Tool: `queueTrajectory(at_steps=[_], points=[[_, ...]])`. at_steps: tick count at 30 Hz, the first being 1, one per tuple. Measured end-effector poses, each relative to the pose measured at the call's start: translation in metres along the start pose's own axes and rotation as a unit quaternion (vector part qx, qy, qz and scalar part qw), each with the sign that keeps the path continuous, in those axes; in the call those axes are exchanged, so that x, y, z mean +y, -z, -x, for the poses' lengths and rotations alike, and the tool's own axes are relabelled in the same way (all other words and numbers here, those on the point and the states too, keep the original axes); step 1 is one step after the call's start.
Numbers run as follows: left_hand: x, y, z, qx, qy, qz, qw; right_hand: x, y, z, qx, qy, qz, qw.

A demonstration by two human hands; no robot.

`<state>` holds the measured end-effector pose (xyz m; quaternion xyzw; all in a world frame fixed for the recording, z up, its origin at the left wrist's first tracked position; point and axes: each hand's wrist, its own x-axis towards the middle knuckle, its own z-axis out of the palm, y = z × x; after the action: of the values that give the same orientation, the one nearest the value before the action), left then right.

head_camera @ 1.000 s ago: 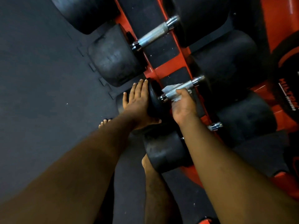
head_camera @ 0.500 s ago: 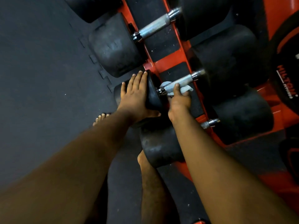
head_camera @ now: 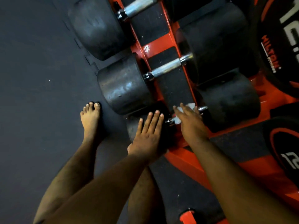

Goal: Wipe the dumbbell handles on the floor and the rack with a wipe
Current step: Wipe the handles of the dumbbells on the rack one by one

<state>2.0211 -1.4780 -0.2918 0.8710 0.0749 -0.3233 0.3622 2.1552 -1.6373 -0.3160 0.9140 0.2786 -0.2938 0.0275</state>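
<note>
Several black dumbbells lie across a red rack [head_camera: 157,46] low at the floor. My left hand [head_camera: 148,131] rests flat, fingers straight, on the near head of the closest dumbbell [head_camera: 132,126]. My right hand [head_camera: 189,122] lies over that dumbbell's chrome handle [head_camera: 169,122] and presses a white wipe [head_camera: 190,105] onto it with fingers stretched out. Most of this handle is hidden under the hand. The neighbouring dumbbell's handle [head_camera: 166,68] is bare, and a third handle [head_camera: 139,7] shows at the top.
Dark rubber floor mats [head_camera: 40,70] spread out to the left. My bare foot [head_camera: 89,120] stands beside the rack. Black and red weight plates [head_camera: 281,46] lean at the right. A red rack foot [head_camera: 187,215] sticks out below.
Both hands have left the middle dumbbell and moved to the closer one. My right hand let go of its grip on that handle and now lies over the closer handle with the wipe.
</note>
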Motion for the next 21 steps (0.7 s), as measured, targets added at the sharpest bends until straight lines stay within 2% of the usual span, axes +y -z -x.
queueTrajectory(at_steps=[2, 4, 5, 9, 11, 14, 16, 18, 19, 21], points=[[0.006, 0.003, -0.011, 0.012, 0.040, 0.014, 0.999, -0.001, -0.006, 0.001, -0.082, 0.090, 0.052, 0.991], [0.007, 0.009, -0.021, 0.004, 0.060, 0.020, 0.998, -0.001, -0.006, -0.005, -0.122, 0.157, 0.060, 0.978], [0.006, 0.012, -0.023, -0.002, 0.062, 0.018, 0.998, 0.001, -0.003, -0.009, -0.130, 0.151, 0.086, 0.976], [0.005, 0.016, -0.022, -0.026, 0.073, 0.037, 0.996, 0.008, 0.007, -0.008, -0.073, -0.016, 0.160, 0.984], [0.004, 0.016, -0.024, -0.026, 0.076, 0.050, 0.996, -0.008, 0.000, 0.008, -0.075, 0.006, 0.142, 0.987], [0.002, 0.019, -0.025, -0.037, 0.071, 0.051, 0.995, -0.018, 0.000, 0.015, -0.109, 0.118, 0.092, 0.983], [0.003, 0.022, -0.024, -0.054, 0.073, 0.047, 0.995, -0.005, 0.009, 0.007, -0.099, 0.103, 0.120, 0.982], [0.006, 0.026, -0.025, -0.072, 0.081, 0.043, 0.993, 0.002, 0.010, 0.004, -0.085, 0.039, 0.158, 0.983], [0.007, 0.027, -0.025, -0.083, 0.085, 0.042, 0.992, -0.002, 0.008, 0.005, -0.086, 0.020, 0.153, 0.984], [0.008, 0.028, -0.027, -0.094, 0.090, 0.037, 0.991, -0.015, 0.000, 0.006, -0.105, 0.039, 0.102, 0.989]])
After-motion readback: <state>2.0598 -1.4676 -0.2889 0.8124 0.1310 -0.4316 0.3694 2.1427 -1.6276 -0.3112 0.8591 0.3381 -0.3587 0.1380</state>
